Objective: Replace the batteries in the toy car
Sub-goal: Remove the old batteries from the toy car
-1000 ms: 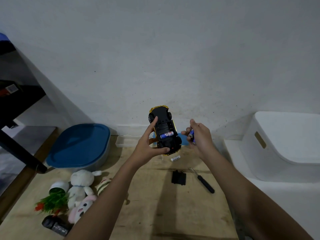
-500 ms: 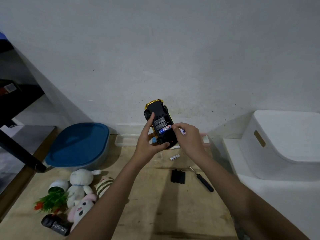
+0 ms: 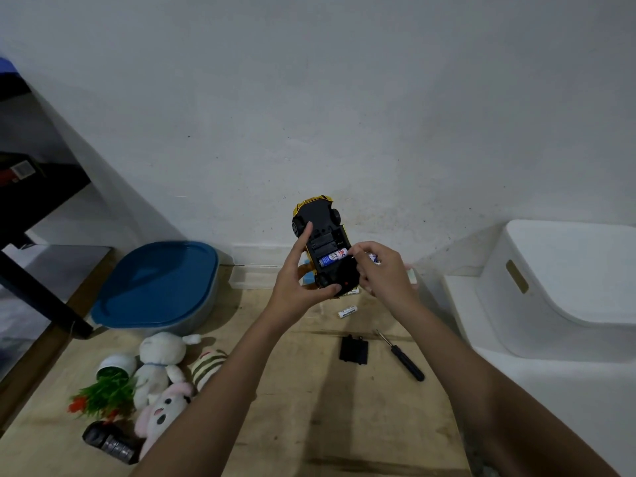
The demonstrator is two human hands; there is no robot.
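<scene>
Grips toy car (image 3: 325, 241) underside-up in left hand (image 3: 296, 284) — above the table's (image 3: 309, 407) far edge. Touches seated battery (image 3: 331, 258) with right hand (image 3: 385, 275), fingers curled round spare battery (image 3: 373, 259).

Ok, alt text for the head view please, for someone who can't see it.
The left hand holds a yellow toy car upside down above a wooden table, battery bay open with one blue-and-white battery seated; the right hand touches its end while gripping what looks like a second battery. Below lie a black cover, a screwdriver and a loose battery.
</scene>
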